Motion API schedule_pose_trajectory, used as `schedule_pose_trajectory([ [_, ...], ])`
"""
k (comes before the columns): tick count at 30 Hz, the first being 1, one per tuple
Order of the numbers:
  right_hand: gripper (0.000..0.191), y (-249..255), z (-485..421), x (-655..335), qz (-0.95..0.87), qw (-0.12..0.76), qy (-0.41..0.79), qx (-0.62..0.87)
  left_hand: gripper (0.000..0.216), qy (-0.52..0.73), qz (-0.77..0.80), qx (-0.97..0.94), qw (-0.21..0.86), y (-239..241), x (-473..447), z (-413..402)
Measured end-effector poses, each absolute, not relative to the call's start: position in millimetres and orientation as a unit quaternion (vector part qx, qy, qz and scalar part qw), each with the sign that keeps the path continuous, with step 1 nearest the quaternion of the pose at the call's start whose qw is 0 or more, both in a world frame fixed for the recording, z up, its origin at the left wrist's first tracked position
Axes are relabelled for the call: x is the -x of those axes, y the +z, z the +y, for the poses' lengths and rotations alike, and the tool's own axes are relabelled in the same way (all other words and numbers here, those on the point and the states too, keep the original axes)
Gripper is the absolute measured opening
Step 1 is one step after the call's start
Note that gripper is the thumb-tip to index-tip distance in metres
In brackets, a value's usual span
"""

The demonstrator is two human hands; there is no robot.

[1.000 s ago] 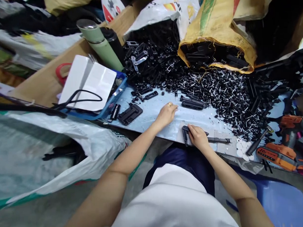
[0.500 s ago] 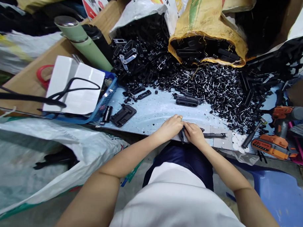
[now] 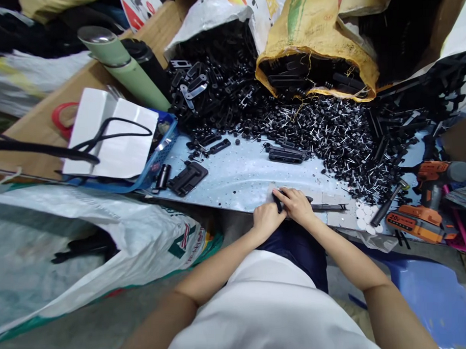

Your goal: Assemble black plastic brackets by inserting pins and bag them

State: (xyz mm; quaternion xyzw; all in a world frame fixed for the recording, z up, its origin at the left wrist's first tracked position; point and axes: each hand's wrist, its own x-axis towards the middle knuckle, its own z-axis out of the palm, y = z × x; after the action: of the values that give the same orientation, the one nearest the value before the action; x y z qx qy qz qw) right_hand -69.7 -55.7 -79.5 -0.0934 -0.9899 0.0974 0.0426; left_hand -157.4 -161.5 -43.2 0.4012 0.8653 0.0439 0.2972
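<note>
Black, narrow and mostly covered by the two hands, a part (image 3: 277, 201) lies at the near edge of the pale blue table (image 3: 236, 172), on a grey sheet (image 3: 336, 219). Taking that part as the clock's centre, with twelve o'clock away from the person, the right hand (image 3: 298, 207) comes in from three o'clock, its fingers bent over the part and gripping it, fingertips on its upper side. From seven o'clock the left hand (image 3: 268, 220) is curled closed around the near end, thumb against it; its other fingertips are hidden. The two hands touch, or nearly so; which cannot be told.

A slim black bar (image 3: 329, 208) points out toward three o'clock, just beside the right hand. Farther that way lie white discs (image 3: 361, 223), a hammer (image 3: 387, 206) and an orange cordless drill (image 3: 425, 221). A black bracket (image 3: 287, 154) lies at twelve o'clock, near a heap of black-headed pins (image 3: 342, 140) between one and two. Black links (image 3: 210, 88) are piled at eleven, and a yellow sack (image 3: 304, 37) gapes beyond twelve. Toward ten stand a blue basket (image 3: 139, 183) and, farther back, a green bottle (image 3: 136, 78). At four sits a blue plastic chair (image 3: 436, 294).
</note>
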Motion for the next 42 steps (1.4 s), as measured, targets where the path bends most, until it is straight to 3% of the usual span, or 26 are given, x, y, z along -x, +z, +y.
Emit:
schedule_pose_trajectory([
  [10, 0.051, -72, -58, 64, -0.989, 0.056, 0.102, 0.086, 0.032, 0.086, 0.847, -0.451, 0.268, -49, 153, -169],
  [14, 0.045, -65, -39, 18, -0.983, 0.129, 0.066, 0.109, 0.031, 0.165, 0.742, -0.641, 0.102, -59, 171, -167],
  [18, 0.062, -70, -10, -30, -0.974, 0.102, 0.004, 0.204, 0.039, 0.151, 0.595, -0.789, 0.026, -73, 186, -144],
  [21, 0.062, -73, -2, -39, -0.977, 0.081, -0.015, 0.197, 0.040, 0.138, 0.606, -0.783, 0.028, -75, 192, -136],
  [24, 0.053, -68, -13, -20, -0.980, 0.107, -0.002, 0.167, 0.036, 0.142, 0.735, -0.662, 0.033, -70, 187, -149],
  [28, 0.046, -62, -40, 32, -0.987, 0.116, 0.060, 0.097, 0.037, 0.095, 0.852, -0.502, 0.119, -61, 160, -165],
  [33, 0.050, -71, -53, 71, -0.990, 0.065, 0.091, 0.083, 0.034, 0.060, 0.878, -0.428, 0.205, -58, 144, -159],
  [42, 0.044, -67, -66, 74, -0.990, 0.037, 0.067, 0.122, 0.031, 0.040, 0.850, -0.487, 0.197, -48, 157, -170],
])
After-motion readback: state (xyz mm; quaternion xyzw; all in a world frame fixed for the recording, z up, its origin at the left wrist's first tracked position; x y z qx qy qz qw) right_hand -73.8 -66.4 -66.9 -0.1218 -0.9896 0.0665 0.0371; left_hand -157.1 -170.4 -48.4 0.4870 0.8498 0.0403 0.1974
